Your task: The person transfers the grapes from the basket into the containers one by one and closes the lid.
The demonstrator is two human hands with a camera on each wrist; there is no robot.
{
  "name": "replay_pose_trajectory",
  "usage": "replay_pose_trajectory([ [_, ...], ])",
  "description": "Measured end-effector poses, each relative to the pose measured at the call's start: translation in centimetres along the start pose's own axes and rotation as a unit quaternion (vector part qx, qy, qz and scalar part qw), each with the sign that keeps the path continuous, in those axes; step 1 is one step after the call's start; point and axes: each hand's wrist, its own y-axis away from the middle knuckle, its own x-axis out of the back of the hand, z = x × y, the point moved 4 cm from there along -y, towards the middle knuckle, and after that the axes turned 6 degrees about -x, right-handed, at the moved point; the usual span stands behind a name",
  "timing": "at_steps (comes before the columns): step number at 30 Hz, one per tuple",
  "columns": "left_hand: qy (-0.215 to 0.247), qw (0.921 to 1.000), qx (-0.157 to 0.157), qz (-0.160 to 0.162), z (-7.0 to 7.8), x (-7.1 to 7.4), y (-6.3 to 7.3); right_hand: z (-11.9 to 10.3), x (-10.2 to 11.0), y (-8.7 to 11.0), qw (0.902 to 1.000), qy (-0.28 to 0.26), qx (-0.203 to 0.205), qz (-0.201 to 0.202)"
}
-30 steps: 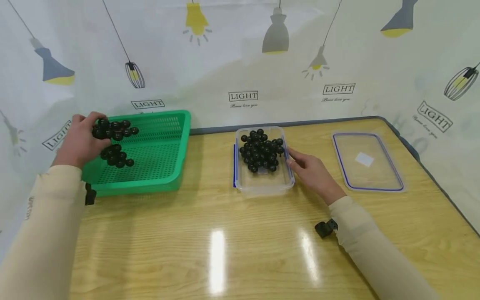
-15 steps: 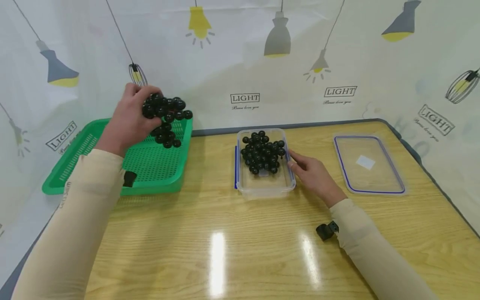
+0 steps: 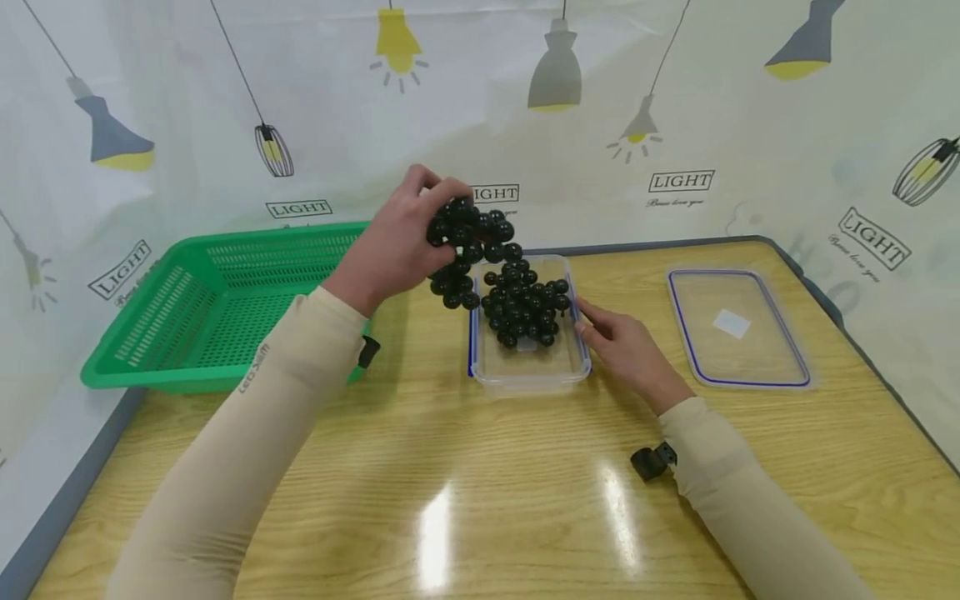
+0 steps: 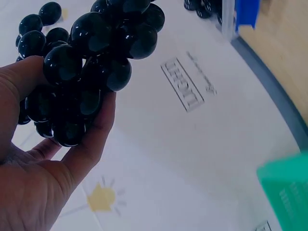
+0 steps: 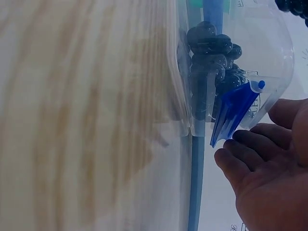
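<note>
My left hand (image 3: 401, 237) grips a bunch of black grapes (image 3: 467, 229) in the air, at the left rim of a clear plastic box (image 3: 551, 367). In the left wrist view, thumb and fingers curl round the held grapes (image 4: 91, 67). A second black bunch (image 3: 525, 308) lies in the box, mostly toward its back. My right hand (image 3: 626, 350) touches the box's right side with thumb and fingers. In the right wrist view, the right hand's fingers (image 5: 236, 163) lie beside a blue-edged latch flap (image 5: 236, 108), only loosely bent.
A green plastic basket (image 3: 217, 367) with slotted walls stands at the left. Flat on the table (image 3: 525, 483) at the right lies a clear lid (image 3: 738, 329) with a blue seal. A printed sheet hangs behind the table's back edge.
My left hand has carried its grapes rightward, from over the green basket to the clear box's left rim. The right hand stays at the box's side.
</note>
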Motion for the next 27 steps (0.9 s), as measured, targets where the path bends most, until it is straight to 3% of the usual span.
replay_pose_trajectory([
  [16, -0.017, 0.9979, -0.047, -0.041, 2.5, -3.8, -2.0, 0.0, 0.1, 0.1, 1.0, 0.008, -0.003, 0.001],
  [20, -0.024, 0.9955, -0.049, -0.077, 2.8, -5.5, -2.2, 0.3, 0.1, 0.0, 0.9999, 0.008, -0.008, 0.001],
  [27, -0.032, 0.9887, -0.026, -0.144, 2.9, -8.2, -1.9, 0.2, 0.0, -0.2, 0.9999, 0.009, -0.011, 0.007],
])
